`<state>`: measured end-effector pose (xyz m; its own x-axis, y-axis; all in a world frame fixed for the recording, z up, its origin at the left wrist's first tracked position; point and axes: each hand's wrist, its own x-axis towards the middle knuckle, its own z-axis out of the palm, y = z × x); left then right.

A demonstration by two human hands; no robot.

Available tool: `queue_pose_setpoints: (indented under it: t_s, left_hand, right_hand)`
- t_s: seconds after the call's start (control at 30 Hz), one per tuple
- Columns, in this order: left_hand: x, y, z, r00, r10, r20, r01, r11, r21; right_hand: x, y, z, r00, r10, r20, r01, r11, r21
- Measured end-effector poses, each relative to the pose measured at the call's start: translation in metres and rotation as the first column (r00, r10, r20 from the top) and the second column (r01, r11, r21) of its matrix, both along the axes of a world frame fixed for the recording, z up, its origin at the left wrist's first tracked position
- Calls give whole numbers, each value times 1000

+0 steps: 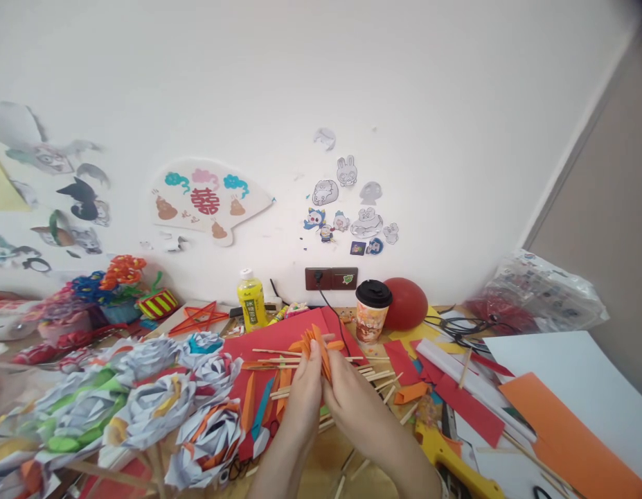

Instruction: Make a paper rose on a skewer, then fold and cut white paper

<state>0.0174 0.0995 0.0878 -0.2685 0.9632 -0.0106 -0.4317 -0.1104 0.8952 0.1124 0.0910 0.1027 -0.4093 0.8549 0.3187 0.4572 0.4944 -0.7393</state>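
Observation:
Both my hands meet low in the middle of the picture over a cluttered craft table. My left hand and my right hand are closed together on a folded orange paper piece, its pleated strips fanning up between my fingers. Under my hands lie red paper sheets and several thin wooden sticks. A row of paper flowers in white, green and orange lies just left of my left hand.
A yellow drink bottle, a lidded paper cup and a red balloon stand by the wall. A yellow glue gun, orange paper, white sheets and a plastic bag lie right. Pipe-cleaner flowers sit far left.

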Motion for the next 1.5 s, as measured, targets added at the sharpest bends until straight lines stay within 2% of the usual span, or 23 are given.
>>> queue_pose_setpoints:
  t_s: [0.13, 0.23, 0.37, 0.47, 0.6, 0.77, 0.9, 0.97, 1.13, 1.27, 1.37, 1.5]
  left_hand:
    - [-1, -4, 7, 993, -73, -93, 72, 997, -20]
    - [-5, -5, 8, 982, -107, -154, 114, 993, 36]
    - [-7, -6, 12, 967, -197, -162, 217, 969, 117]
    - [-5, -8, 18, 971, -169, -168, 189, 976, 108]
    - [-5, -7, 19, 999, -49, -13, 51, 989, 141]
    - [-2, -3, 9, 996, 20, 88, -27, 997, 70]
    - [1, -1, 7, 992, 49, 114, -55, 997, 52]
    - [0, -1, 9, 987, 23, 157, -38, 995, 95]
    - [-7, -5, 19, 973, -82, 216, 42, 982, 187]
    - [-8, -6, 22, 965, -24, 260, -35, 975, 218]
    - [-6, -5, 20, 943, -26, 332, -65, 964, 259]
    - [-2, -3, 15, 945, 16, 327, -109, 958, 267]
  right_hand:
    - [6, -1, 4, 996, 71, 48, -71, 997, -9]
    - [11, -2, 7, 985, 169, 18, -168, 984, -50]
    - [16, -2, 7, 971, 235, -30, -237, 962, -137]
    - [18, 0, 7, 965, 255, -67, -263, 947, -185]
    - [10, 4, 3, 941, 175, -288, -233, 955, -182]
    - [-18, 7, -11, 841, -55, -538, -118, 952, -283]
    - [-31, 8, -16, 726, -256, -638, -121, 866, -485]
    - [-31, 8, -16, 704, -276, -654, -162, 834, -527]
    - [-25, 13, -19, 696, -215, -685, -230, 837, -497]
    - [-23, 15, -22, 693, -225, -685, -203, 851, -485]
    - [-23, 13, -18, 710, -231, -665, -162, 866, -473]
    - [-25, 9, -13, 671, -343, -657, -101, 836, -539]
